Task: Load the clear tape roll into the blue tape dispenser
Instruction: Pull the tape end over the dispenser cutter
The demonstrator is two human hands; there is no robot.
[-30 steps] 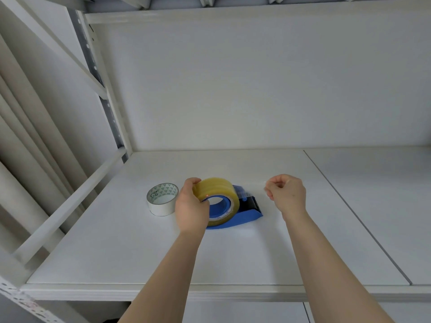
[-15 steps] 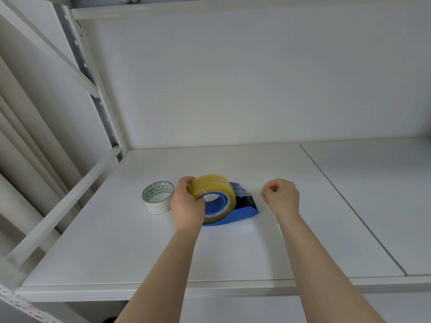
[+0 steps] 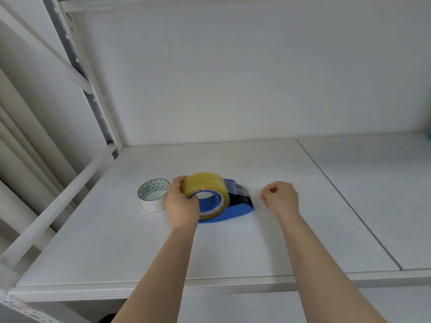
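The clear, yellowish tape roll [image 3: 205,185] sits upright on the hub of the blue tape dispenser [image 3: 240,209], which lies on the white shelf [image 3: 233,248]. My left hand [image 3: 180,206] grips the roll's left side, thumb on top. Just right of the dispenser's black cutter end [image 3: 242,198], my right hand [image 3: 281,198] is closed, thumb and fingers pinched together. A faint clear strip runs from the roll over the cutter toward that pinch. The dispenser's left part is hidden behind the roll and my left hand.
A white tape roll [image 3: 152,194] stands on the shelf just left of my left hand. The shelf's back wall [image 3: 256,78] is behind, a metal upright and rail [image 3: 70,194] to the left, and a seam [image 3: 345,203] to the right.
My right hand has come down a little and drawn slightly away to the right of the cutter end. My left hand has stayed on the roll. The view has shifted slightly.
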